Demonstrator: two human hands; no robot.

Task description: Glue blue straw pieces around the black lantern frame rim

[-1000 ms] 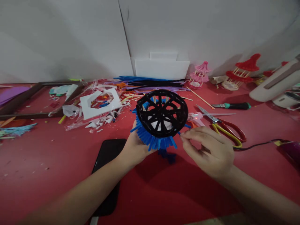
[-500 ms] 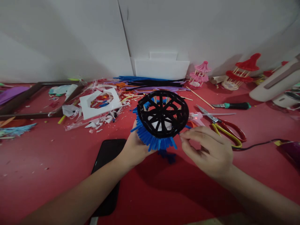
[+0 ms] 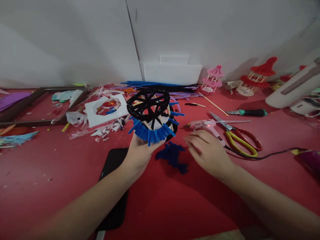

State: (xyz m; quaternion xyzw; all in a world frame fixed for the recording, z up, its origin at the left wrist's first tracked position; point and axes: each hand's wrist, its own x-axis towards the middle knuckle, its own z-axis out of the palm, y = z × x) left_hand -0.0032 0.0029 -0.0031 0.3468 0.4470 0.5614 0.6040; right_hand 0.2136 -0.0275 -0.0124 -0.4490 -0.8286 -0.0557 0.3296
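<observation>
My left hand (image 3: 140, 153) is closed around the underside of a small pavilion model, tilted above the table. The pavilion model (image 3: 155, 128) has a black spoked pipe-cleaner ring on top, pale sticks as posts and a fringe of short blue pipe-cleaner pieces, some jutting out to its right. My right hand (image 3: 207, 151) hovers to the right of it, fingers loosely bent and slightly apart, with nothing visible in them. Between the hands lies a pile of cut dark-blue pipe-cleaner pieces (image 3: 172, 156). Just beyond my right hand rests a pink glue gun (image 3: 208, 126), its small light glowing.
Yellow-and-red-handled scissors (image 3: 241, 143) and a green-black cutter (image 3: 252, 113) lie at right. Pink (image 3: 212, 80) and red (image 3: 257, 78) pavilion models stand behind. A black phone (image 3: 112, 200) sits under my left forearm. Pipe cleaners (image 3: 160, 87), a white cut-out board (image 3: 93, 115) and scraps lie behind and left.
My left hand has moved the pavilion model leftward and tilted it, showing the glue gun and blue pile more fully. My right hand has come away from the fringe, its pinch loosened.
</observation>
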